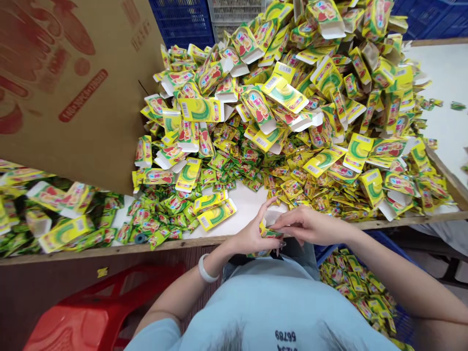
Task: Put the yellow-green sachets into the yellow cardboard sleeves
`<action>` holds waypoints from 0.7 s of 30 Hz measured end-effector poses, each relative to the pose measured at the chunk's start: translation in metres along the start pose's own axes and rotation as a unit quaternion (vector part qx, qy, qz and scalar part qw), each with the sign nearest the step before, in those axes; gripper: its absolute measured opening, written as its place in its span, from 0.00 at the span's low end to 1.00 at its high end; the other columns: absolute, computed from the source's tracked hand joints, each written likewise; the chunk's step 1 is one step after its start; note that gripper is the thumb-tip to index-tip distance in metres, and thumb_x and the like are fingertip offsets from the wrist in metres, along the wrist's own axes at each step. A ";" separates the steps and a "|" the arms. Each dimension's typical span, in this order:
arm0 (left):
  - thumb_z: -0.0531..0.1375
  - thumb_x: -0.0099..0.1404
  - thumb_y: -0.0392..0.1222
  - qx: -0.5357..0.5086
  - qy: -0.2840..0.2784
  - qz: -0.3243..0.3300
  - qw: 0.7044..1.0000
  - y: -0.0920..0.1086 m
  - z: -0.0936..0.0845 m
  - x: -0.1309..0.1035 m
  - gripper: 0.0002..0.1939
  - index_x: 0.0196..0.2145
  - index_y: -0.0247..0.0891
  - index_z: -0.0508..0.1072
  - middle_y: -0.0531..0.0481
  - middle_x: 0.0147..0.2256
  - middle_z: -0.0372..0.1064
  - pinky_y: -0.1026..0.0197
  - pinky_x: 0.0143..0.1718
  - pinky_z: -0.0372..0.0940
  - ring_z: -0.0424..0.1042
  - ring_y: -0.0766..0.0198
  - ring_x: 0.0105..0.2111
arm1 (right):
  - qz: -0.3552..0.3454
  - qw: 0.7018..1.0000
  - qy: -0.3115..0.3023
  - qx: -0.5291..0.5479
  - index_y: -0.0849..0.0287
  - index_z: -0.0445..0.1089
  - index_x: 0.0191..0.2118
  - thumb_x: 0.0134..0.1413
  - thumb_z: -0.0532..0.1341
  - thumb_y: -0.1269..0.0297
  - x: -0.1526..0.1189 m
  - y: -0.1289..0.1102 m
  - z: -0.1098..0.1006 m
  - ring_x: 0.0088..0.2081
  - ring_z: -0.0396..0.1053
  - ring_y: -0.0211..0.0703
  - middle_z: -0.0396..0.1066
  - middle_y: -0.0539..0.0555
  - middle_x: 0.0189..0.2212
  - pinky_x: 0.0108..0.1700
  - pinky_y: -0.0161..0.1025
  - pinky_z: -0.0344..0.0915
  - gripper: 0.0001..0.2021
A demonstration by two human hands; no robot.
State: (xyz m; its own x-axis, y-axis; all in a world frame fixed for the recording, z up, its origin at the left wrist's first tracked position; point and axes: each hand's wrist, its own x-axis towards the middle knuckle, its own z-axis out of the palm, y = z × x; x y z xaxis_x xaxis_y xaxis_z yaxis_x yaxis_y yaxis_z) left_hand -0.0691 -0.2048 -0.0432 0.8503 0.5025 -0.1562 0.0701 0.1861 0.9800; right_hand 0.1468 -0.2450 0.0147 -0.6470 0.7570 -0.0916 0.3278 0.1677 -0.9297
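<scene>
Near the table's front edge, my left hand (250, 236) is wrapped round a small yellow and green box (269, 225) with its white inner flap showing. My right hand (305, 225) is at the top of that box, its fingers pressed together at the opening; what they hold, if anything, is hidden. Just beyond my hands lie small yellow packets (314, 195), and to the left small green packets (164, 209). Two flat yellow boxes (217, 214) rest left of my left hand. A large heap of open boxes (256, 105) rises behind.
A large cardboard carton (73, 92) stands at the left on the table (244, 197). A red stool (80, 317) is below left. A blue crate (404, 319) of filled boxes sits below right. More blue crates (183, 22) stand behind the table.
</scene>
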 end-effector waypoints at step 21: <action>0.59 0.70 0.46 0.683 0.166 -0.053 0.710 -0.034 -0.124 -0.072 0.32 0.67 0.38 0.58 0.31 0.63 0.61 0.42 0.63 0.59 0.60 0.43 0.65 | 0.052 0.911 0.403 -0.071 0.55 0.78 0.34 0.60 0.60 0.43 0.062 0.103 0.063 0.64 0.57 0.59 0.61 0.61 0.55 0.63 0.56 0.58 0.20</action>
State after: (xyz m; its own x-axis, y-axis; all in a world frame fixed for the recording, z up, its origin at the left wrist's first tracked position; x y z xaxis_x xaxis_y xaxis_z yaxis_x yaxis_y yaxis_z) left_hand -0.1975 -0.1428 -0.0801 0.6483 0.7605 -0.0361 0.7575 -0.6395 0.1310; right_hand 0.0970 -0.2203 -0.1094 0.0897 0.9818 0.1675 0.4819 0.1044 -0.8700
